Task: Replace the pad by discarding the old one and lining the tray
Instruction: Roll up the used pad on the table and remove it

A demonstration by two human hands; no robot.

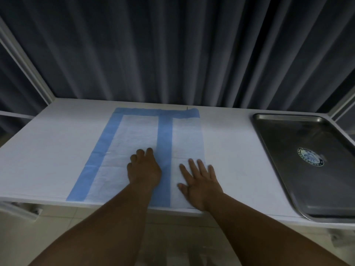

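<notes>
A white pad with blue borders (134, 139) lies flat on the white table (48, 150), its right part folded over so a blue strip runs down the middle. My left hand (144, 167) rests on the pad beside that strip, fingers curled and pressing down. My right hand (199, 179) lies flat on the folded right part, fingers spread. A steel tray (288, 150) sits at the table's right end, unlined, with a round blue-and-white emblem (310, 156) on its bottom.
A dark pleated curtain (172, 54) hangs right behind the table. White frame rails (25, 64) rise at the left and right corners. A tiled floor (172, 237) shows below the table's front edge.
</notes>
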